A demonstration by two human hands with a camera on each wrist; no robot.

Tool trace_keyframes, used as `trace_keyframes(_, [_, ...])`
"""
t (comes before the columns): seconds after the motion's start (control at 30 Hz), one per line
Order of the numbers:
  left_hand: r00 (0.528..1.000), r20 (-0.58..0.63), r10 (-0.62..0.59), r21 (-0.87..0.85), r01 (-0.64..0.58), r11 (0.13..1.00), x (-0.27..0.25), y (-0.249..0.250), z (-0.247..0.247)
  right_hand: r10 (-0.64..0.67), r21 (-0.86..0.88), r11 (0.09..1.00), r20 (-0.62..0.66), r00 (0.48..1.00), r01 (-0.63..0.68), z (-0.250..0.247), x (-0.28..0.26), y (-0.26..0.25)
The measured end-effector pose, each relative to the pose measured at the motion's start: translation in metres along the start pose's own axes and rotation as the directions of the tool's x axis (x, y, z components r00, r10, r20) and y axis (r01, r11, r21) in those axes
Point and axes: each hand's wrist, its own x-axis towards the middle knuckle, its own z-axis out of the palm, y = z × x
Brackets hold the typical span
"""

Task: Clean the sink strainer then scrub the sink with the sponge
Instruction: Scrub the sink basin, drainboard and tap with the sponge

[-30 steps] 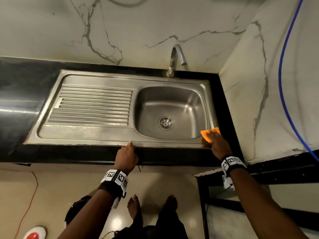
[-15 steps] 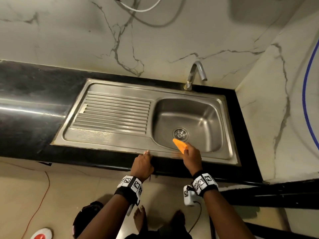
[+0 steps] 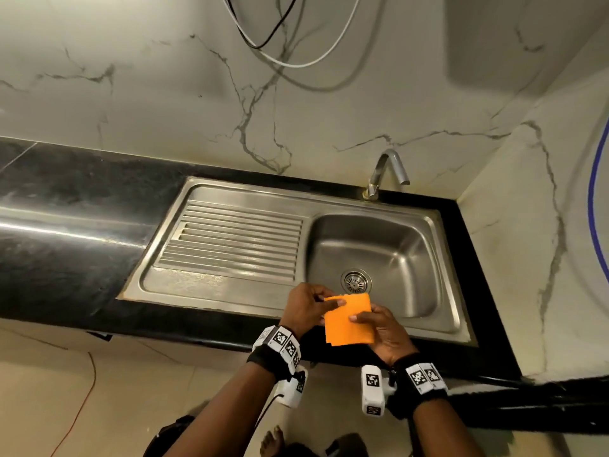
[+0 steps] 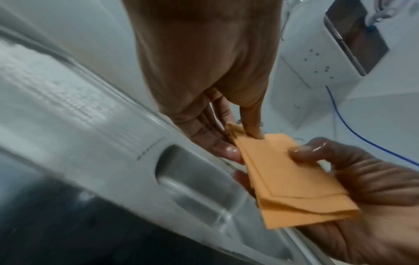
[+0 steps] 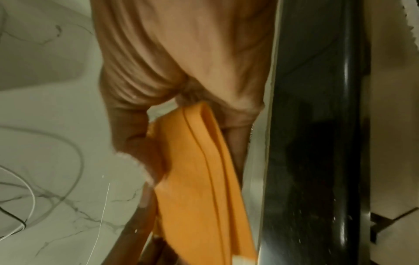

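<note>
A flat, folded orange sponge cloth (image 3: 349, 319) (image 4: 288, 181) (image 5: 204, 179) is held by both hands over the sink's front rim (image 3: 379, 328). My left hand (image 3: 308, 308) (image 4: 235, 141) pinches its upper left corner between thumb and fingers. My right hand (image 3: 382, 331) (image 4: 340, 175) (image 5: 158, 143) holds its right side, thumb on top and fingers beneath. The round metal strainer (image 3: 356, 280) sits in the drain at the bottom of the steel basin (image 3: 395, 258), just beyond the cloth.
A ribbed draining board (image 3: 230, 245) lies left of the basin, set in a black counter (image 3: 66, 219). A curved tap (image 3: 385, 173) stands behind the basin. Marble walls close the back and right. Cables (image 3: 280, 44) hang above; a blue hose (image 3: 596, 192) runs down at right.
My right hand brought the orange cloth from the sink's right front corner leftward to the middle. My left hand left the counter edge and took hold of the cloth.
</note>
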Motion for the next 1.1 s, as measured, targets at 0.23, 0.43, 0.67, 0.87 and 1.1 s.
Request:
trace_keyframes(0.23, [0.954,0.012,0.299,0.299,-0.289,0.909,0.028,0.036,0.013,0.020,0.232,0.971,0.164,0.986,-0.058,0.008,0.003,-0.014])
trace_keyframes(0.43, [0.859,-0.351,0.374,0.440,-0.201,0.875,0.036,0.043,-0.001,-0.102,0.096,0.991,0.088,0.991,0.093,0.005,0.021,-0.059])
trace_keyframes(0.67, [0.909,-0.394,0.139,0.323,-0.005,0.946,0.022,-0.012,-0.027,-0.006,-0.114,0.993,-0.214,0.977,-0.019,-0.003,0.076,-0.129])
trace_keyframes(0.87, [0.917,-0.395,0.046,0.206,0.040,0.978,0.015,-0.026,-0.013,-0.120,-0.379,0.925,-0.378,0.918,-0.035,-0.009,0.147,-0.128])
trace_keyframes(1.1, [0.898,-0.440,-0.011,0.199,0.110,0.974,0.014,-0.038,-0.007,-0.237,-0.539,0.842,-0.368,0.899,0.001,-0.011,0.193,-0.123])
